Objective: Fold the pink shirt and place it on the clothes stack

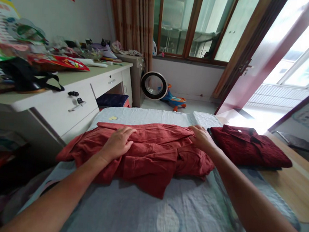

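A brick-red garment [150, 155], wrinkled and partly folded, lies crosswise on a cloth-covered surface. One loose flap of it hangs toward me. My left hand [119, 141] rests on its left half, fingers stretched over the fabric and thumb apart. At the far right corner, my right hand [202, 138] has its fingers bent around the garment's edge; the fingertips are partly hidden. Just right of that hand sits a folded dark red garment [250, 147] with a collar, stacked on something dark.
Light blue cloth [140, 209] covers the surface beneath. A wooden board [298, 184] adjoins at right. At left stands a white desk [91, 88] crowded with items, including a red packet [58, 62]. Beyond are a washing machine [140, 81] with its round door open and a blue-orange ride-on toy [174, 99].
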A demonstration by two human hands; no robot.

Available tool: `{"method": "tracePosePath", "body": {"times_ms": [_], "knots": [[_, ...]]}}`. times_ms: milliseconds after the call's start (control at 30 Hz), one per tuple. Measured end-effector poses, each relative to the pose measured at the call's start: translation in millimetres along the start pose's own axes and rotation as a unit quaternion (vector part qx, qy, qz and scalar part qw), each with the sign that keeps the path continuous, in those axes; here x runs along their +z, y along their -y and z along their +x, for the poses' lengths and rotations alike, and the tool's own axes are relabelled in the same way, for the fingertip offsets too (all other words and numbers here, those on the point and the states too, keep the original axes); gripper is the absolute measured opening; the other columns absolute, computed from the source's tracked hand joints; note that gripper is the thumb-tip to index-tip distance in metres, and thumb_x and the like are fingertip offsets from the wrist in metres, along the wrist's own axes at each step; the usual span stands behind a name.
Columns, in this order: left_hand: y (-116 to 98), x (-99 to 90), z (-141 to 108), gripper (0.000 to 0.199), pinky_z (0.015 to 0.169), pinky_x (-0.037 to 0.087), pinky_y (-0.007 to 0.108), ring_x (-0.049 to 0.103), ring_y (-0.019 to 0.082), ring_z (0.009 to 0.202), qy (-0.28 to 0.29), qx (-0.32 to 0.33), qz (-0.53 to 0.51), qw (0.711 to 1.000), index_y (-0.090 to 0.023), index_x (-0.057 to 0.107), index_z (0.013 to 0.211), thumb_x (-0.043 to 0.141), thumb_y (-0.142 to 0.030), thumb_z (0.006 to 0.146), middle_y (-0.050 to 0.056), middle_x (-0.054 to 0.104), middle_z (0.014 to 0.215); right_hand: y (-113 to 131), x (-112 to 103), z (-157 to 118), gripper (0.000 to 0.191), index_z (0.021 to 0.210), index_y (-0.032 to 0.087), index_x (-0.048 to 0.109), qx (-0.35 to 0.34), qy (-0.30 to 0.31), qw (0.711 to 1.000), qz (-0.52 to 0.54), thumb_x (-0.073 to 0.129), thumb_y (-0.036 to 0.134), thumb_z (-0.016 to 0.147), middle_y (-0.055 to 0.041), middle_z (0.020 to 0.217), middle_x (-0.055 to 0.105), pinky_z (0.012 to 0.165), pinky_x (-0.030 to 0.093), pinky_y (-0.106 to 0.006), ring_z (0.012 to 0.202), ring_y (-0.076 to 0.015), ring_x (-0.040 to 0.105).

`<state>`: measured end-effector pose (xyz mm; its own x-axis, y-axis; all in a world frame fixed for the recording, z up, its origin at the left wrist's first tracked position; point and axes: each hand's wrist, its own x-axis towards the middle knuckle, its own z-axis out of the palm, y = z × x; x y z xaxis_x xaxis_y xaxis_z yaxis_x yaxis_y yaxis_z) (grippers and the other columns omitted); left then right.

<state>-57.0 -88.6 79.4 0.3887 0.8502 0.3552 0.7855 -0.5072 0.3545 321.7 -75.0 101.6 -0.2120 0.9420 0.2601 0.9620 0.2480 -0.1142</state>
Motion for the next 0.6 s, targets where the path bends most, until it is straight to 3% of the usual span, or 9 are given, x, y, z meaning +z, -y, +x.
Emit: {"method": "tracePosePath", "body": {"times_ms": [67,133,200,267,367,433,500,600], "knots": [[5.0,18.3,8.0,0.047,0.109,0.037,0.044,0.051,0.028,0.124,0.031,0.02,0.017,0.999,-0.019,0.058,0.123,0.061,-0.029,0.078,0.013,0.057,0.132,-5.7,12.8,5.0,0.036,0.115,0.017,0.067,0.001,0.029,1.0,-0.002,0.057,0.016,0.081,-0.0127,0.118,0.065,0.092,0.04,-0.03,0.106,-0.0239,0.058],[7.3,33.3,13.9,0.047,0.104,0.042,0.043,0.056,0.029,0.119,0.09,0.005,0.035,0.995,-0.019,0.059,0.122,0.065,-0.03,0.077,0.014,0.058,0.13,-9.9,20.5,7.6,0.026,0.103,0.018,0.07,0.02,0.048,0.999,0.013,0.052,0.017,0.084,-0.0106,0.11,0.068,0.089,0.041,-0.029,0.1,-0.0223,0.06],[6.0,40.0,19.6,0.03,0.092,0.048,0.039,0.062,0.026,0.104,0.139,-0.017,0.053,0.989,-0.019,0.064,0.11,0.06,-0.025,0.08,0.012,0.063,0.117,-12.8,21.4,8.9,0.024,0.095,0.019,0.069,0.054,0.013,0.997,0.045,0.047,0.02,0.088,-0.0083,0.099,0.07,0.083,0.043,-0.029,0.091,-0.0207,0.061],[2.0,36.5,27.3,0.018,0.083,0.049,0.035,0.064,0.023,0.092,0.145,-0.021,0.051,0.988,-0.021,0.065,0.096,0.053,-0.021,0.083,0.008,0.066,0.102,-16.2,15.9,10.2,0.024,0.095,0.019,0.068,0.08,-0.062,0.991,0.084,0.045,0.025,0.09,-0.0074,0.094,0.069,0.08,0.044,-0.029,0.085,-0.0204,0.061],[-4.8,17.9,44.8,0.013,0.083,0.048,0.033,0.062,0.021,0.089,0.053,-0.009,0.023,0.998,-0.021,0.063,0.089,0.052,-0.024,0.084,0.005,0.066,0.093,-29.0,0.9,12.2,0.028,0.101,0.018,0.066,0.1,-0.173,0.972,0.123,0.042,0.024,0.088,-0.01,0.099,0.066,0.084,0.045,-0.031,0.09,-0.022,0.06],[-6.8,5.4,58.6,0.013,0.084,0.047,0.033,0.061,0.021,0.087,-0.028,-0.027,0.006,0.999,-0.021,0.063,0.088,0.053,-0.029,0.084,0.005,0.065,0.092,-46.0,-9.6,11.8,0.032,0.109,0.016,0.064,0.119,-0.207,0.965,0.113,0.043,0.023,0.085,-0.0133,0.111,0.063,0.09,0.045,-0.034,0.1,-0.0246,0.059],[-6.3,-0.6,71.0,0.017,0.084,0.048,0.034,0.061,0.021,0.085,-0.092,-0.074,-0.029,0.993,-0.02,0.062,0.088,0.053,-0.033,0.085,0.005,0.064,0.091,-69.8,-18.1,7.9,0.039,0.118,0.014,0.061,0.159,-0.191,0.967,0.059,0.05,0.024,0.081,-0.0164,0.125,0.059,0.097,0.042,-0.04,0.113,-0.0293,0.054],[-4.9,5.3,80.9,0.02,0.089,0.05,0.035,0.062,0.021,0.091,-0.18,-0.155,-0.087,0.968,-0.019,0.061,0.097,0.05,-0.032,0.087,0.006,0.064,0.096,-111.6,-25.5,-5.4,0.053,0.131,0.013,0.055,0.277,-0.123,0.952,-0.054,0.055,0.032,0.082,-0.0193,0.14,0.049,0.102,0.036,-0.053,0.126,-0.0391,0.044]]}}
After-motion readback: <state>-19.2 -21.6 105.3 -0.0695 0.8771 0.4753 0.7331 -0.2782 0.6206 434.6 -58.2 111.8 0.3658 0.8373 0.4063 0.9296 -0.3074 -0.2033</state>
